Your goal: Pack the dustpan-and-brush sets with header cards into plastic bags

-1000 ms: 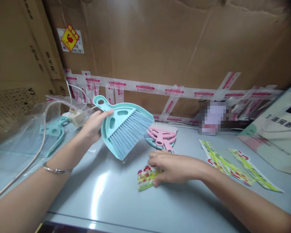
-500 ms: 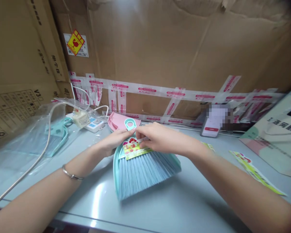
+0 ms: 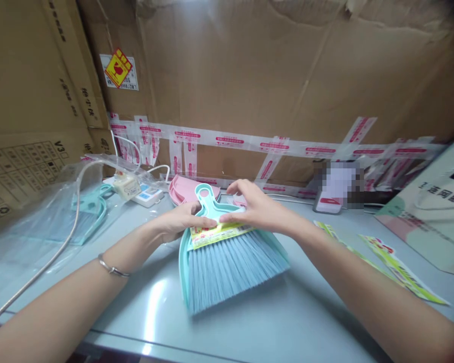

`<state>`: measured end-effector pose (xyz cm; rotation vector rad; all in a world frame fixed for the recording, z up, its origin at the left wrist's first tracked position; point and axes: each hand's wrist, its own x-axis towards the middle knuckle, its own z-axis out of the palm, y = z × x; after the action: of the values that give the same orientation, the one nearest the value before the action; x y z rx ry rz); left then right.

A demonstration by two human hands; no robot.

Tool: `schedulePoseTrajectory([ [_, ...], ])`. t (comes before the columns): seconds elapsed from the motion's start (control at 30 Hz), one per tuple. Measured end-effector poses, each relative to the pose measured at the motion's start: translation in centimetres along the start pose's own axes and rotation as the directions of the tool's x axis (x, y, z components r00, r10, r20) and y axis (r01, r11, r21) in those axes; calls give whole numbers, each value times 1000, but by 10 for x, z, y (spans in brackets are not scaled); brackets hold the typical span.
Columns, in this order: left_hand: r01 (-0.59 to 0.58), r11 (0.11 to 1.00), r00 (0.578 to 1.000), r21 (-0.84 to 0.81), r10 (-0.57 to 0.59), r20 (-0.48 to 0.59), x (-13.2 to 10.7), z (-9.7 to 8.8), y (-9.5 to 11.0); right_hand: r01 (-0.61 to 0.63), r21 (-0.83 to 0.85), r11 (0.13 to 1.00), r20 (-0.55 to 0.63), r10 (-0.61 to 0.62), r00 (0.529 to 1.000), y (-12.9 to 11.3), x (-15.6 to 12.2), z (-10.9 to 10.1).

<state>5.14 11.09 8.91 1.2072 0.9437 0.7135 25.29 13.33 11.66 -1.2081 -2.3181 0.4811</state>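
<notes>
A mint-green hand brush point(image 3: 234, 267) with blue-grey bristles lies nested on a matching dustpan point(image 3: 183, 275), its looped handle point(image 3: 208, 194) pointing away from me. Across the brush head runs a yellow printed card label point(image 3: 212, 237). My left hand point(image 3: 179, 222) is closed around the left side of the set, thumb pressing on the label's upper edge. On the other side, my right hand point(image 3: 251, 206) rests its thumb at the label's top edge, while its remaining fingers are raised and spread above the brush. The left fingers are partly hidden beneath the set.
Behind the set lies a pink dustpan point(image 3: 177, 187). Another mint-green set point(image 3: 91, 217) sits under clear plastic at left, near a power strip point(image 3: 151, 196) and cable. Loose card labels point(image 3: 401, 267) lie at right. A phone point(image 3: 331, 194) leans against a large cardboard box point(image 3: 227, 75).
My right hand has lifted its fingers off the handle area and spread them, moving slightly right. The looped handle shows more fully. The label now looks pressed flatter, its printed picture mostly out of sight.
</notes>
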Motion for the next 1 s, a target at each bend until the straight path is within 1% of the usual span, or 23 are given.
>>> schedulePoseTrajectory([
  [0.03,10,1000,1000,-10,-10,-12,0,-1,1,-38,104,994,-33,42,999,4,-1,-2],
  [0.07,19,999,999,-27,-19,-32,0,-1,2,-98,214,972,-63,114,991,7,-2,-3],
  [0.1,26,998,997,-49,-29,-66,1,-2,2,-176,330,928,-78,213,974,10,-5,-3],
  [0.13,28,996,993,-79,-37,-111,1,-2,2,-253,453,855,-64,315,947,13,-9,-2],
  [0.17,24,993,987,-113,-42,-156,2,-2,2,-316,579,752,-19,399,917,15,-13,1],
  [0.2,17,989,979,-149,-47,-198,3,-2,1,-350,698,624,45,449,892,16,-19,5],
  [0.27,-5,978,969,-208,-47,-241,5,-2,0,-355,871,340,182,449,875,18,-31,15],
  [0.3,-14,974,971,-224,-41,-238,5,-2,0,-350,912,214,233,431,872,19,-36,20],
  [0.33,-16,973,975,-232,-37,-221,6,-2,-1,-351,929,121,272,420,866,19,-41,25],
  [0.37,-13,972,979,-233,-34,-200,5,-2,-1,-358,932,62,300,424,855,20,-44,28],
  [0.4,-10,973,983,-229,-33,-181,5,-2,0,-368,929,30,319,436,842,20,-47,30],
  [0.47,-11,978,987,-207,-22,-157,3,-1,1,-378,926,-1,337,459,822,22,-49,30],
  [0.6,-28,990,993,-140,12,-116,2,3,1,-338,937,-86,337,478,811,24,-51,30],
  [0.63,-35,990,992,-133,19,-121,2,5,0,-318,942,-106,329,489,808,23,-52,31],
  [0.73,-41,986,983,-159,11,-183,2,11,-1,-247,955,-166,297,524,798,16,-54,35],
  [0.83,-34,983,982,-179,0,-190,0,17,-3,-196,961,-198,274,545,792,7,-56,35],
  [0.93,-81,983,985,-163,54,-162,-1,19,-1,-191,963,-192,264,512,817,6,-57,25],
  [1.0,-104,984,988,-148,85,-131,-2,17,1,-250,950,-186,307,431,849,11,-56,15],
])
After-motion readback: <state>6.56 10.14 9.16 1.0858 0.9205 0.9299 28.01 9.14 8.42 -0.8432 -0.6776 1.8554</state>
